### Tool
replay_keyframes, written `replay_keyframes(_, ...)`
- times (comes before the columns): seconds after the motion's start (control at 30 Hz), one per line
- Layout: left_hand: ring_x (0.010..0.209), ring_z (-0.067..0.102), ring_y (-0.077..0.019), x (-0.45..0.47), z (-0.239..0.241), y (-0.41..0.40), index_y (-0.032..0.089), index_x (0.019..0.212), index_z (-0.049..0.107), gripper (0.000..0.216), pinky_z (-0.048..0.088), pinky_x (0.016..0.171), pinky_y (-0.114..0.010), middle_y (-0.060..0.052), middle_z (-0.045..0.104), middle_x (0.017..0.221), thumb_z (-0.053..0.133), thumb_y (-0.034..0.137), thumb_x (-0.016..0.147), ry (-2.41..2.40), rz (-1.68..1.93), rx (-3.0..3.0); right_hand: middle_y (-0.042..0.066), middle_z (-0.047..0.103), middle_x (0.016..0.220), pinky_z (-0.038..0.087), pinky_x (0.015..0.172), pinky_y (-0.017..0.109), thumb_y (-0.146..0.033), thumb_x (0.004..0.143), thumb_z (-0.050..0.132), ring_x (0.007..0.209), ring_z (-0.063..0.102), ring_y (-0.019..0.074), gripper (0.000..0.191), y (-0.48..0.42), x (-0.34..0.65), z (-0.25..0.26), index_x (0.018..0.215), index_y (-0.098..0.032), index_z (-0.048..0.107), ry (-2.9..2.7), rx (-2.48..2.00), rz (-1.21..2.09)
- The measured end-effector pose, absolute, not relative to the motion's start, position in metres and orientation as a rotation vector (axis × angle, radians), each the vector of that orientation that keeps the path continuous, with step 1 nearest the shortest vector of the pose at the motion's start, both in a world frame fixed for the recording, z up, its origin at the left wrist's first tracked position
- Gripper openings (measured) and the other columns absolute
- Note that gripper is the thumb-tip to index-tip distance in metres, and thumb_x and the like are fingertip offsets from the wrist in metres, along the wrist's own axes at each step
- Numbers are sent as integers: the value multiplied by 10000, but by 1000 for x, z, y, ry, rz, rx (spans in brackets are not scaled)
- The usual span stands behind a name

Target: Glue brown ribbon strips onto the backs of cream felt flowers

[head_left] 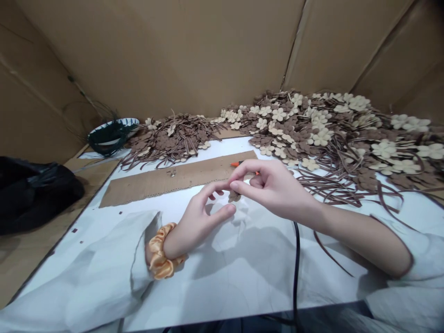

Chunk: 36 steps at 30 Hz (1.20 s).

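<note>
My right hand [272, 188] is closed in a pinch, thumb against index finger, over the middle of the table; whatever lies between the fingertips is too small to make out. Just to its left, my left hand [199, 217] has its thumb apart from its curved fingers. The left fingertips meet the right ones. Below that meeting point shows a small brown piece [235, 196], partly hidden by the fingers; I cannot tell if it hangs or rests on the table. An orange-tipped tool [236, 163] pokes out behind my right hand, mostly covered by it.
A cardboard strip [145, 183] lies across the white tabletop [222, 286]. Brown and cream flower cutouts [312, 125] with strips are heaped behind, with a smaller heap [173, 136] leftward. A bowl [111, 134] holds dark thread. A black cord [296, 273] crosses the front; a black bag [34, 194] sits left.
</note>
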<state>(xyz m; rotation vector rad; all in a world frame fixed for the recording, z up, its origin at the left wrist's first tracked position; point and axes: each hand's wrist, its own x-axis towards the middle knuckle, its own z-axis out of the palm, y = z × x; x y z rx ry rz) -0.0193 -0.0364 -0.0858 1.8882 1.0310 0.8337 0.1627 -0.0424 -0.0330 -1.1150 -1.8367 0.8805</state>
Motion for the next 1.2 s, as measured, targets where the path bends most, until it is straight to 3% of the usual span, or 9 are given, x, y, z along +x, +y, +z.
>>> replay_keyframes(0.1, 1013, 550, -211, -12, -78, -40, 183, 1044, 631, 293, 383, 895, -278, -53, 641, 1077, 606, 346, 801, 1010, 812, 1923, -15, 611, 647, 349, 506, 186, -159, 767, 570, 610, 545, 87, 82, -46, 162, -32, 735, -161, 646, -1909, -1120, 921)
replay_keyframes(0.23, 738, 603, -166, -5, -71, -47, 147, 782, 688, 261, 446, 717, -249, -35, 686, 770, 544, 358, 837, 1018, 742, 1764, -44, 531, 489, 310, 455, 197, -176, 769, 558, 455, 460, 68, 107, -46, 161, -31, 744, -158, 660, -1918, -1191, 939)
replay_keyframes(0.43, 685, 623, -162, -7, -77, -51, 127, 868, 708, 309, 458, 606, -233, -91, 723, 811, 620, 409, 780, 943, 675, 1278, 13, 641, 742, 314, 439, 200, -266, 782, 581, 494, 471, 58, 157, -36, 166, -25, 810, -143, 674, -1793, -1242, 810)
replay_keyframes(0.57, 613, 605, -117, -10, -82, -48, 128, 892, 683, 296, 447, 572, -207, -82, 727, 809, 638, 397, 777, 993, 684, 1141, 10, 622, 718, 285, 392, 199, -310, 798, 565, 443, 440, 51, 184, -35, 183, -18, 786, -151, 656, -1657, -1322, 764)
replay_keyframes(0.77, 703, 647, -142, -10, -87, -41, 122, 900, 634, 248, 481, 668, -243, -88, 725, 846, 638, 345, 791, 1026, 724, 1107, -23, 534, 573, 217, 347, 196, -362, 790, 574, 385, 353, 36, 228, -43, 212, -31, 699, -161, 626, -1603, -1550, 702)
replay_keyframes(1.0, 930, 642, -220, -11, -89, -32, 100, 957, 614, 196, 483, 805, -320, -143, 692, 979, 604, 238, 818, 927, 704, 1047, -2, 613, 619, 159, 325, 209, -384, 775, 586, 342, 263, 20, 237, -44, 227, -46, 762, -157, 652, -1502, -1587, 749)
replay_keyframes(1.2, 990, 627, -232, -10, -88, -28, 87, 1004, 608, 212, 450, 918, -374, -156, 676, 1037, 534, 228, 863, 897, 705, 961, -57, 423, 428, 127, 346, 213, -365, 750, 615, 342, 230, 38, 210, -45, 227, -41, 726, -159, 646, -1397, -1654, 770)
